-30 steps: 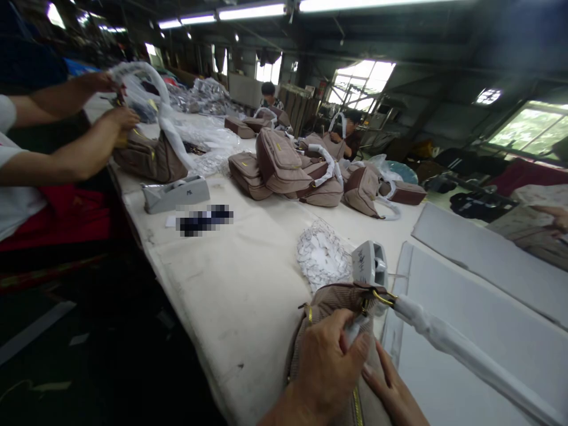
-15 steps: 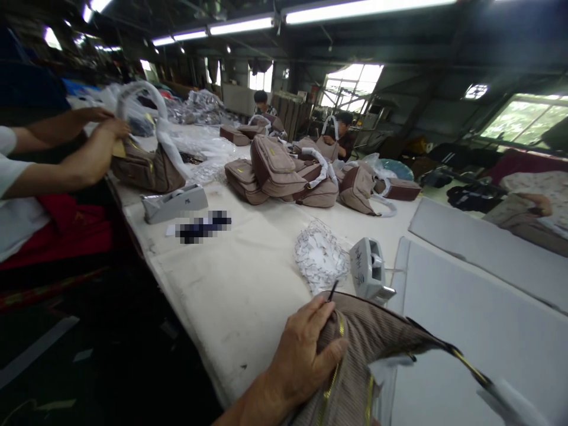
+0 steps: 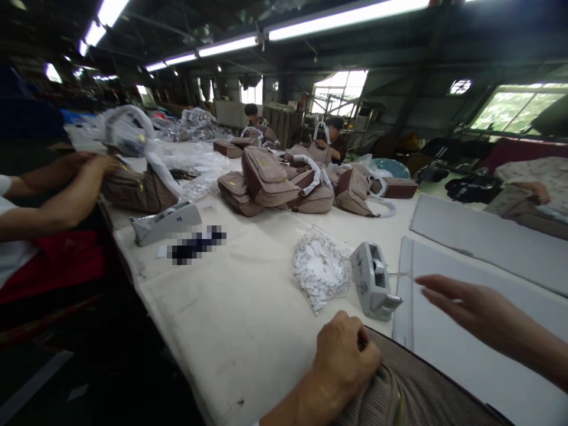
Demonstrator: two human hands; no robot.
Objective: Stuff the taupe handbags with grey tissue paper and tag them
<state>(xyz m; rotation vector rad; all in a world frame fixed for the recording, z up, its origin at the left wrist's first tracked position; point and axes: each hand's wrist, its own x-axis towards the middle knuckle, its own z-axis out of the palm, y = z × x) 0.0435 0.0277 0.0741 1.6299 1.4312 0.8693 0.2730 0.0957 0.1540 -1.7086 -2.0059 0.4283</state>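
My left hand (image 3: 345, 359) is closed in a fist on the top edge of a taupe ribbed handbag (image 3: 412, 390) lying at the near edge of the long white table (image 3: 248, 307). My right hand (image 3: 461, 302) hovers open above a white sheet (image 3: 465, 361), fingers stretched toward a grey tape dispenser (image 3: 371, 288). A clear bag of white paper tags (image 3: 320, 266) lies just left of the dispenser.
A pile of taupe handbags (image 3: 284, 186) with wrapped white handles sits mid-table. A second tape dispenser (image 3: 165, 222) lies at the left, where another person's hands (image 3: 84, 171) hold a bag (image 3: 133, 188). Two more people sit at the far end.
The bag has come down toward me onto the table edge, its wrapped strap out of view. My right hand left it and now reaches open toward the tape dispenser.
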